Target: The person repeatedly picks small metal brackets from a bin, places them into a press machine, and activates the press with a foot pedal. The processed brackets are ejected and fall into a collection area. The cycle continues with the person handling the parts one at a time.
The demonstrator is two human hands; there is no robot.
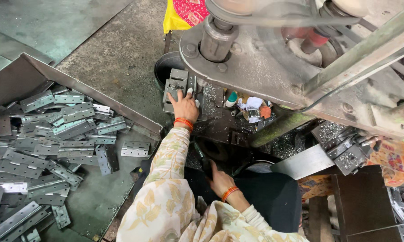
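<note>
We find little room at the press bed: the dark bucket [166, 67] stands just left of our left hand [184, 106], scraps [251, 107] crowd its right, and the flywheel [264, 31] overhangs. Hinges [54, 143] fill the tray's left side; bare tray floor [108, 192] lies open near its right edge.

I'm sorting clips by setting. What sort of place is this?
Most likely a small metal workshop that makes hinges. A heavy press machine stands over the work spot, a tray holds a heap of grey metal hinges, and the left hand rests on a hinge plate under the machine.
</note>
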